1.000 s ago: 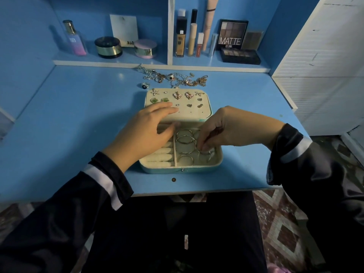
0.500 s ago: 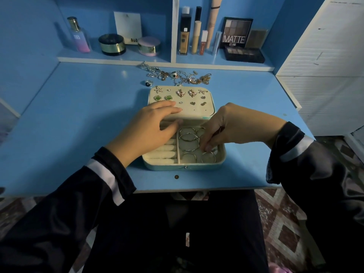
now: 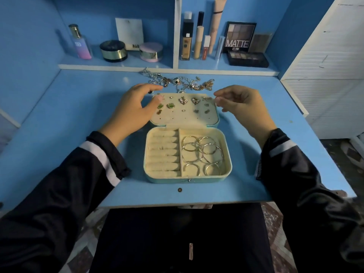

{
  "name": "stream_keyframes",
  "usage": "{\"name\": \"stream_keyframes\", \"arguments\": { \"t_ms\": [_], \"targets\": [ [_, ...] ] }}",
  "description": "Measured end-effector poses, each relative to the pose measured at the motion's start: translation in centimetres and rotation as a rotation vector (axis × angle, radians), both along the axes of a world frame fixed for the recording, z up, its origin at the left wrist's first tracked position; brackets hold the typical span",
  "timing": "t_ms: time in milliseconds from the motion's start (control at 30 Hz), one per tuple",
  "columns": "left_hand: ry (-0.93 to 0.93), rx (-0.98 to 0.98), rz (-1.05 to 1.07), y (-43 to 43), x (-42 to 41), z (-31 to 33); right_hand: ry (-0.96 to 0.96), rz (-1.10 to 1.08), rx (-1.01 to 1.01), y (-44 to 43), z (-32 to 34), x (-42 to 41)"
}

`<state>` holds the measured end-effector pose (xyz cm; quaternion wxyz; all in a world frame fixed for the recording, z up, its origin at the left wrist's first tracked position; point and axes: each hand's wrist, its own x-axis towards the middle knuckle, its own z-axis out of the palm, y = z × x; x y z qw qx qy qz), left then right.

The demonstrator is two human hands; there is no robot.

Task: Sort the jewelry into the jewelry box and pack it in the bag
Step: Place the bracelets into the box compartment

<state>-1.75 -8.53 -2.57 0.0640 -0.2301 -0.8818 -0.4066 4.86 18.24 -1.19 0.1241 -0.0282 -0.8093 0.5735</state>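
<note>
Head view — a mint-green, cream-lined jewelry box point(image 3: 206, 179) lies open on the blue desk point(image 3: 59, 125), with silver hoop earrings point(image 3: 202, 152) in its right compartment. The left hand point(image 3: 134, 109) and right hand point(image 3: 244, 109) hover at the lid's sides — fingers loosely curled, holding nothing — near the tangled loose jewelry point(image 3: 183, 82).

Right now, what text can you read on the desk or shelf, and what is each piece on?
"MATTE": eyeshadow palette standing on the shelf; the smaller line beneath it is blurred.
"NUD": white card; the rest is hidden behind the pink jar.
"SB": perfume bottle.
Foundation bottle label: too small to read.
</note>
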Motion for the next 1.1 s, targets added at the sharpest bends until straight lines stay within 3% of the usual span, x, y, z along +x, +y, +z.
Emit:
{"name": "stream_keyframes", "arguments": {
  "t_ms": [133, 267, 633, 1100],
  "targets": [
    [-0.077, 0.032, 0.018, -0.2, -1.6, -0.7, 0.028, -0.097, 0.013, 0.2, -1.6, -2.0],
    [-0.164, 0.089, -0.008, -0.3, -2.4, -1.1, -0.018, -0.061, 0.064, 0.3, -2.2, -3.3],
    [-0.189, 0.078, -0.025, -0.8, -3.2, -1.7, -0.108, 0.032, 0.195, 0.1, -2.8, -3.7],
    [-0.158, 0.063, -0.030, -0.6, -3.0, -1.9, -0.083, 0.083, 0.164, 0.4, -3.3, -4.1]
  ]
}}
